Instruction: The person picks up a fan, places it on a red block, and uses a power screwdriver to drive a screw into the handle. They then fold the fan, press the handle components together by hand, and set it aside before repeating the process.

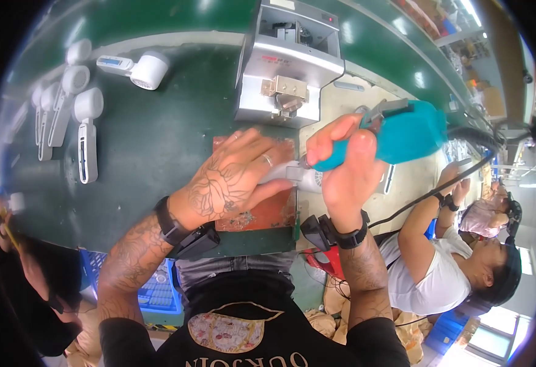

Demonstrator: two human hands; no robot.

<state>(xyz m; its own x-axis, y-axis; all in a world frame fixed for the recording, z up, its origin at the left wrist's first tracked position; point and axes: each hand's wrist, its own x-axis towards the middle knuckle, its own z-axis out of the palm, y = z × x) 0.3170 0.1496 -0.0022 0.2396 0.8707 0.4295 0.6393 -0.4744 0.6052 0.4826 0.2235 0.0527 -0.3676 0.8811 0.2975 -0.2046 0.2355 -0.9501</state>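
Note:
My left hand (237, 177) lies palm down, with its fingers closed over a white handheld fan (306, 179). The fan rests at the edge of a worn red-brown pad (262, 215), and most of its handle is hidden under the fingers. In my right hand (353, 171) is a teal electric screwdriver (405, 131), gripped near its front end. Its tip points left and meets the fan between my two hands. A black cable runs from the screwdriver's rear end.
A grey metal machine (286, 67) stands just beyond my hands. Several white fans (88, 122) lie on the green table at the left, another (148, 70) farther back. A co-worker in a white shirt (436, 269) sits at the right; a blue crate (158, 290) is below the table.

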